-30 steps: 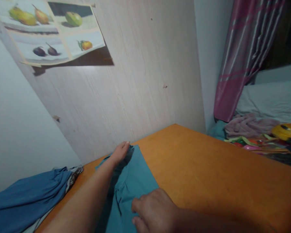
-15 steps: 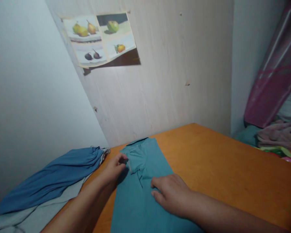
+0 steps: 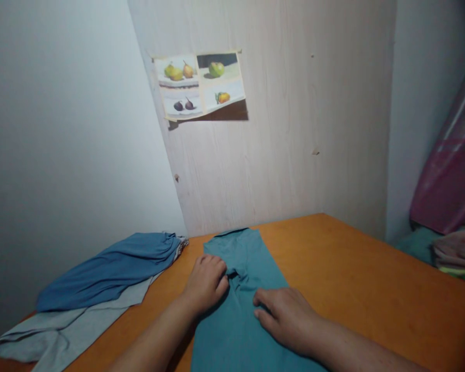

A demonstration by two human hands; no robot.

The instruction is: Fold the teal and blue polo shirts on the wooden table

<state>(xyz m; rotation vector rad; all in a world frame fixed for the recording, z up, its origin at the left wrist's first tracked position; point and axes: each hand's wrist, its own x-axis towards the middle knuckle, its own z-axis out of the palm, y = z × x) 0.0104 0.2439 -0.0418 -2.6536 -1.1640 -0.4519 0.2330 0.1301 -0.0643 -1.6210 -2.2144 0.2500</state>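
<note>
A long teal garment [image 3: 232, 330] lies folded lengthwise on the orange tabletop, its dark-edged far end close to the wall panel. Small creases and a fold bunch up in its upper half. Over the left side of this fold is my left hand [image 3: 208, 279], its fingers curled down and closed on the cloth; the fingertips are partly hidden. Lower and to the right, my right hand [image 3: 287, 316] rests on the garment near its right edge. Its thumb and forefinger are bent but apart, with no cloth seen between them.
Left of the teal garment lie a blue garment [image 3: 116, 271] and a light grey cloth [image 3: 81, 330] partly beneath it. A fruit picture sheet [image 3: 201, 85] hangs on the wall panel. At far right are a pink translucent bag [image 3: 445, 181] and folded cloths [image 3: 457, 248].
My left hand has shifted from the garment's left edge onto its upper part, turning its back upward. My right hand stays on the cloth. The view has tilted and shifted slightly.
</note>
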